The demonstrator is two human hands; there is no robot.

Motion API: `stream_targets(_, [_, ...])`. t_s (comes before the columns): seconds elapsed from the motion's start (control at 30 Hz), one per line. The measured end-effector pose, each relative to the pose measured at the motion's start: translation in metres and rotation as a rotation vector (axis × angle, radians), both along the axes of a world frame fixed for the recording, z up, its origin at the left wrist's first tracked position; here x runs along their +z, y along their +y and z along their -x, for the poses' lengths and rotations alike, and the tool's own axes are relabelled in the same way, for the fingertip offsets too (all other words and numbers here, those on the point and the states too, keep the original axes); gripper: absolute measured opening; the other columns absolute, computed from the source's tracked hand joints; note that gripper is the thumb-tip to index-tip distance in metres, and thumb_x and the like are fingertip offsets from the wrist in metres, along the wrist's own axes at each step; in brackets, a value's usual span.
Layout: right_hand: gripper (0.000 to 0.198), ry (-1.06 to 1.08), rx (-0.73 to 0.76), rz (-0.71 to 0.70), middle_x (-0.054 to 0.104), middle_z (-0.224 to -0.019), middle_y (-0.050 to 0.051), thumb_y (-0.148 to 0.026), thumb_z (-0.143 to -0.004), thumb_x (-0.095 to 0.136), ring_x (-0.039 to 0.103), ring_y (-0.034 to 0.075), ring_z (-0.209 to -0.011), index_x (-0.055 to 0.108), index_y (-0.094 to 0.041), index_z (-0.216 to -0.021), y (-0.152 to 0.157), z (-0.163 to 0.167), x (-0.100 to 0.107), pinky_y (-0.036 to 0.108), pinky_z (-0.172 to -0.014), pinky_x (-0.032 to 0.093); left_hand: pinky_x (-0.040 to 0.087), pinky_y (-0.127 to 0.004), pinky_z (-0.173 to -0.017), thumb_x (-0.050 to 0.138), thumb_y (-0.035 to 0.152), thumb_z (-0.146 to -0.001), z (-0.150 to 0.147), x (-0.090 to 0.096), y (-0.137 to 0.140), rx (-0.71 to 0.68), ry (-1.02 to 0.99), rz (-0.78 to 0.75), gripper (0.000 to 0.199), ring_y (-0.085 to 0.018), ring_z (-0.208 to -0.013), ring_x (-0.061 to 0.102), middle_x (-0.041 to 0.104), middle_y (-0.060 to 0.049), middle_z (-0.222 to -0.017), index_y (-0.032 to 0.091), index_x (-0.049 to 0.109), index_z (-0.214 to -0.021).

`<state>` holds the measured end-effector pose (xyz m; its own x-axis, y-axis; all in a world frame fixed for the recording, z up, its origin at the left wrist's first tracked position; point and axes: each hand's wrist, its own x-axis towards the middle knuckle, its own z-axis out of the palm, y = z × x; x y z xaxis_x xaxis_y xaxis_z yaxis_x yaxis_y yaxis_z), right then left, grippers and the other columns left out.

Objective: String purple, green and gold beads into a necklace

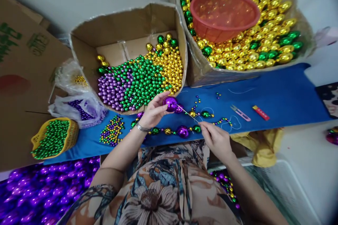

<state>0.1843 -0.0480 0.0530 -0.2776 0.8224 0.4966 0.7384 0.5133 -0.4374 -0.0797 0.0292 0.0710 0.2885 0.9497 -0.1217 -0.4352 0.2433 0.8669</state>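
Between the fingertips of my left hand (155, 111) is a large shiny purple bead (170, 104), held above the table's near middle. My right hand (218, 141) pinches a long thin needle (188, 113), whose far end meets the right side of that bead. Whether the tip is inside the hole is too small to tell. Just below and behind the hands lies a bead string (182, 131) of purple, green and gold beads. Another large purple bead shows partly behind the held one. Fine clear thread (235, 122) curls on the cloth to the right.
A cardboard box (116, 24) of small beads stands behind my left hand. Another holds gold and green beads under a red basket (224, 30). Pink-handled snips (240, 113) and a small red-yellow packet (261, 113) lie right on the blue cloth (285, 98). A yellow basket (72, 135) sits left.
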Motion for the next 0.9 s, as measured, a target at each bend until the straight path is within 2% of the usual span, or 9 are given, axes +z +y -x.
stream_targets(0.1, [0.017, -0.165, -0.038, -0.075, 0.072, -0.077, 0.001, -0.017, -0.094, 0.057, 0.066, 0.012, -0.067, 0.067, -0.019, -0.107, 0.001, -0.004, 0.002, 0.025, -0.066, 0.046, 0.055, -0.029, -0.092, 0.082, 0.024, -0.073, 0.002, 0.002, 0.002, 0.046, 0.129, -0.162, 0.049, -0.019, -0.11, 0.064, 0.065, -0.009, -0.126, 0.022, 0.065, -0.119])
stream_targets(0.2, [0.017, -0.292, -0.069, -0.139, 0.066, -0.066, 0.0, -0.019, -0.094, 0.058, 0.062, 0.012, -0.061, 0.069, -0.019, -0.106, 0.002, -0.005, 0.004, 0.026, -0.063, 0.042, 0.051, -0.03, -0.099, 0.084, 0.019, -0.069, -0.001, 0.004, 0.003, -0.014, 0.262, -0.289, 0.055, -0.018, -0.111, 0.063, 0.065, -0.008, -0.126, 0.022, 0.065, -0.121])
stream_targets(0.33, [0.017, -0.217, -0.046, -0.081, 0.071, -0.076, 0.001, -0.018, -0.095, 0.055, 0.065, 0.012, -0.068, 0.067, -0.018, -0.107, 0.004, 0.002, 0.002, 0.025, -0.069, 0.045, 0.05, -0.034, -0.101, 0.085, 0.02, -0.069, -0.015, 0.002, -0.001, -0.073, 0.263, -0.352, 0.061, -0.02, -0.114, 0.062, 0.064, -0.008, -0.127, 0.025, 0.063, -0.125])
stream_targets(0.47, [0.016, -0.081, -0.018, -0.013, 0.075, -0.09, 0.003, -0.016, -0.094, 0.056, 0.07, 0.013, -0.077, 0.065, -0.017, -0.108, 0.004, 0.005, -0.005, 0.023, -0.074, 0.048, 0.054, -0.035, -0.095, 0.086, 0.021, -0.067, -0.029, -0.007, -0.006, -0.05, 0.174, -0.295, 0.073, -0.022, -0.115, 0.062, 0.062, -0.009, -0.127, 0.027, 0.054, -0.133])
stream_targets(0.6, [0.015, -0.023, -0.011, 0.007, 0.076, -0.092, 0.003, -0.016, -0.095, 0.055, 0.071, 0.015, -0.078, 0.064, -0.019, -0.106, 0.004, 0.007, -0.01, 0.024, -0.075, 0.051, 0.055, -0.036, -0.095, 0.087, 0.02, -0.066, -0.039, -0.012, -0.011, -0.071, 0.163, -0.243, 0.079, -0.021, -0.112, 0.063, 0.062, -0.008, -0.126, 0.029, 0.05, -0.135])
stream_targets(0.7, [0.015, 0.024, -0.013, 0.037, 0.075, -0.091, 0.003, -0.016, -0.096, 0.052, 0.071, 0.015, -0.076, 0.063, -0.019, -0.104, 0.007, 0.009, -0.011, 0.025, -0.072, 0.052, 0.053, -0.039, -0.098, 0.087, 0.019, -0.066, -0.044, -0.012, -0.012, -0.112, 0.174, -0.218, 0.081, -0.021, -0.113, 0.062, 0.06, -0.009, -0.128, 0.029, 0.048, -0.136])
stream_targets(0.8, [0.017, 0.057, 0.003, 0.089, 0.075, -0.097, 0.006, -0.016, -0.097, 0.048, 0.072, 0.016, -0.083, 0.061, -0.019, -0.108, 0.009, 0.011, -0.012, 0.026, -0.075, 0.053, 0.052, -0.042, -0.1, 0.087, 0.021, -0.067, -0.046, -0.01, -0.011, -0.131, 0.16, -0.211, 0.081, -0.023, -0.117, 0.061, 0.059, -0.009, -0.131, 0.029, 0.048, -0.137])
stream_targets(0.9, [0.019, 0.075, 0.013, 0.134, 0.075, -0.096, 0.006, -0.018, -0.099, 0.044, 0.072, 0.016, -0.083, 0.06, -0.019, -0.11, 0.01, 0.01, -0.011, 0.026, -0.073, 0.054, 0.051, -0.043, -0.102, 0.084, 0.026, -0.071, -0.045, -0.006, -0.009, -0.203, 0.154, -0.236, 0.078, -0.025, -0.123, 0.058, 0.056, -0.011, -0.138, 0.03, 0.047, -0.14])
